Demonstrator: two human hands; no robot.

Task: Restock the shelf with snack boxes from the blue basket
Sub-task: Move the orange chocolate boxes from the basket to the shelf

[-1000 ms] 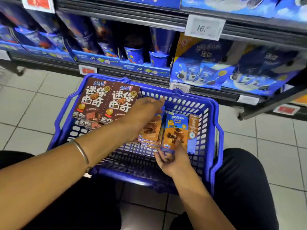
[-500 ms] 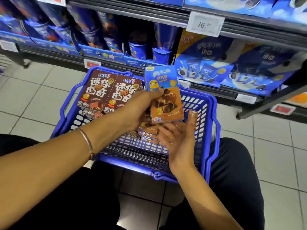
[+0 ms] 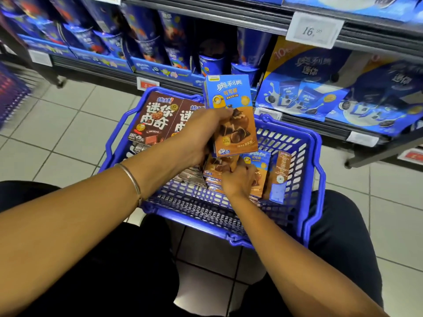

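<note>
I'm reaching my left arm out across the basket [image 3: 196,216], bracelet [image 3: 132,179] on the wrist, and my left hand [image 3: 201,133] is gripping a blue-and-orange snack box [image 3: 233,124] by its left edge, thumb across the front, holding it upright above the basket's far side, just in front of the shelf [image 3: 96,70]. My right hand [image 3: 238,181] is down inside the basket, palm down, fingers curling over the edge of the top box [image 3: 217,167] of a flat pile. Another box [image 3: 280,175] is standing on edge just right of that pile. Two brown boxes [image 3: 155,120] are leaning against the far left wall.
</note>
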